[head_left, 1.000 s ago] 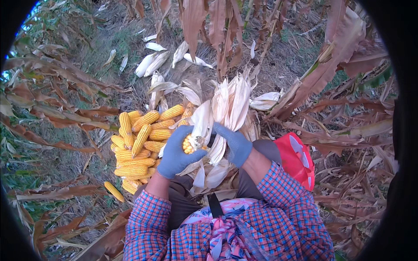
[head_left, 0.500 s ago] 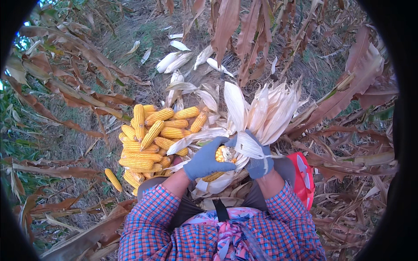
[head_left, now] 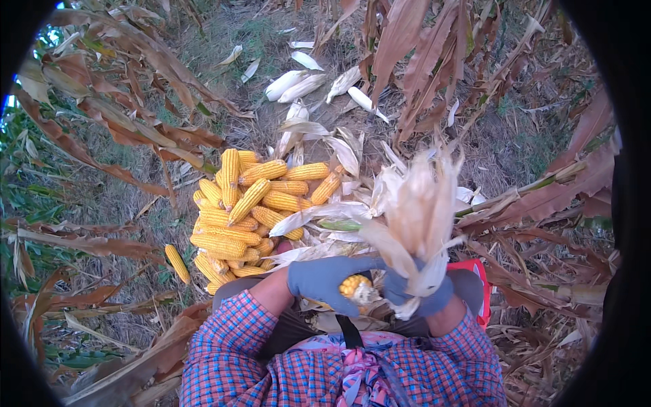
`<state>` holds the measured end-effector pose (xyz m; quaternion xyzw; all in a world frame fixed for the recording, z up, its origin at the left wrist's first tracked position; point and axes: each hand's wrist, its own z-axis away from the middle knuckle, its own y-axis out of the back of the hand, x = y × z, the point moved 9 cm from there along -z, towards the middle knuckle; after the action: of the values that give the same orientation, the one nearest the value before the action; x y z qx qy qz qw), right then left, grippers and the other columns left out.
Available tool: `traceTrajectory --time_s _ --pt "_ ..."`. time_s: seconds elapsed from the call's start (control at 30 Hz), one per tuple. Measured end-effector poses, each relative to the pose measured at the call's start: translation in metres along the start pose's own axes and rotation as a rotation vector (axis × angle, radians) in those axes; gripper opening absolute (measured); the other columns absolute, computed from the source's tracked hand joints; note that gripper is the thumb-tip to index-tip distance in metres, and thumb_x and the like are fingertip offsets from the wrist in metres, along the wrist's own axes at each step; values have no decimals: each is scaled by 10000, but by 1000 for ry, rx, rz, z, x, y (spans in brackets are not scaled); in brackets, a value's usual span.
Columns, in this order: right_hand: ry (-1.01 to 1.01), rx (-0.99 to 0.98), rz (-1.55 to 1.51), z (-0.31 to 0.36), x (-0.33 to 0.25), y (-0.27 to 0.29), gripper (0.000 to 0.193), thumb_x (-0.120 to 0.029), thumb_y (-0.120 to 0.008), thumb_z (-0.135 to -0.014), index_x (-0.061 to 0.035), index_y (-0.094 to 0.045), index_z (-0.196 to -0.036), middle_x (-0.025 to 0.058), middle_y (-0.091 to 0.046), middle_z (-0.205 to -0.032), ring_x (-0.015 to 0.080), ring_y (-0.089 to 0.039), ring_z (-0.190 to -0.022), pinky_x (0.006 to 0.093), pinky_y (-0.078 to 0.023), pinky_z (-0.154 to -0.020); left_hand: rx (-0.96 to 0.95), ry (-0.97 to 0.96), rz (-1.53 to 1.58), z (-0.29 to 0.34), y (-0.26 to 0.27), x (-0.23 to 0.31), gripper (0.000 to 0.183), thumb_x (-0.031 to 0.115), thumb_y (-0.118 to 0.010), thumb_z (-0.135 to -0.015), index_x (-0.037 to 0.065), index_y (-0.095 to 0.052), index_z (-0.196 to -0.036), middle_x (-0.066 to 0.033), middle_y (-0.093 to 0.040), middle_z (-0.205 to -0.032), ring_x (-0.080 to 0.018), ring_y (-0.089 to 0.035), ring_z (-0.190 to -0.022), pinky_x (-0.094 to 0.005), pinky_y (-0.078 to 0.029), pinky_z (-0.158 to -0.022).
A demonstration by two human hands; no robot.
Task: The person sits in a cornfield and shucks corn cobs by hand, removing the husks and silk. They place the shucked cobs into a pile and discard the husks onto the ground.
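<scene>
My left hand (head_left: 324,281), in a grey glove, is wrapped round a yellow corn cob (head_left: 352,285) whose pale butt end faces my right hand. A bunch of dry, pale husks (head_left: 422,203) is gripped in my right hand (head_left: 434,298), also gloved in grey, and fans out away from me, its upper part blurred. Between the hands there is a small gap, and whether any husk still joins the cob cannot be made out. Just beyond and left of my left hand lies a heap of bare yellow cobs (head_left: 234,220).
One loose cob (head_left: 177,264) lies left of the heap. Stripped husks (head_left: 332,224) cover the ground in front of me, with pale unopened-looking ears (head_left: 295,86) farther off. Dry corn stalks (head_left: 542,203) lean in from both sides. Something red (head_left: 478,271) sits by my right leg.
Both hands have come closer to my body and moved somewhat apart. The husk bunch has swung along with my right hand, and the cob's butt now shows beside it.
</scene>
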<state>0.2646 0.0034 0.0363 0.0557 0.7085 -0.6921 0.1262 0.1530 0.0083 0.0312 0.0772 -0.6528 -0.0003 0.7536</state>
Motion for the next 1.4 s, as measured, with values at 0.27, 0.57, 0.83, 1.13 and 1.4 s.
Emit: traceTrajectory --time_s 0.27,0.57,0.83,1.13,1.4 --pt "117 607 2566 70 -174 112 436 -200 -639 -827 30 -521 -1178 118 -628 -951 219 -612 -817 309 -489 -719 497 65 -179 35 70 -26 602 280 -747 -724 41 -495 -1216 -96 -580 -1094 -188 -562 -995 -316 -443 -879" --pt "175 624 1504 17 -119 64 370 -142 -663 -823 76 -551 -1099 106 -643 -951 182 -615 -862 307 -486 -763 1458 -214 818 145 161 -58 324 302 -617 -857 37 -553 -1033 -67 -608 -909 -178 -617 -815 -307 -526 -710" --pt "-64 411 1580 -8 -59 119 355 -193 -714 -771 65 -613 -994 142 -670 -879 193 -644 -801 321 -493 -718 2023 -247 625 370 203 -113 417 406 -626 -853 31 -570 -1027 -66 -612 -879 -203 -611 -770 -331 -517 -683" --pt "-149 352 1802 -18 -50 112 321 -154 -706 -775 61 -612 -994 122 -666 -893 177 -639 -788 305 -505 -696 2216 77 765 427 180 -220 628 549 -634 -791 11 -560 -1106 -87 -619 -1013 -258 -602 -910 -396 -496 -785" --pt "-512 418 1131 -50 49 89 302 -301 -676 -814 -48 -662 -978 18 -595 -674 102 -560 -598 240 -444 -519 1786 -237 1094 273 186 -151 584 507 -546 -870 34 -492 -1207 -113 -574 -1117 -267 -575 -1000 -413 -504 -854"
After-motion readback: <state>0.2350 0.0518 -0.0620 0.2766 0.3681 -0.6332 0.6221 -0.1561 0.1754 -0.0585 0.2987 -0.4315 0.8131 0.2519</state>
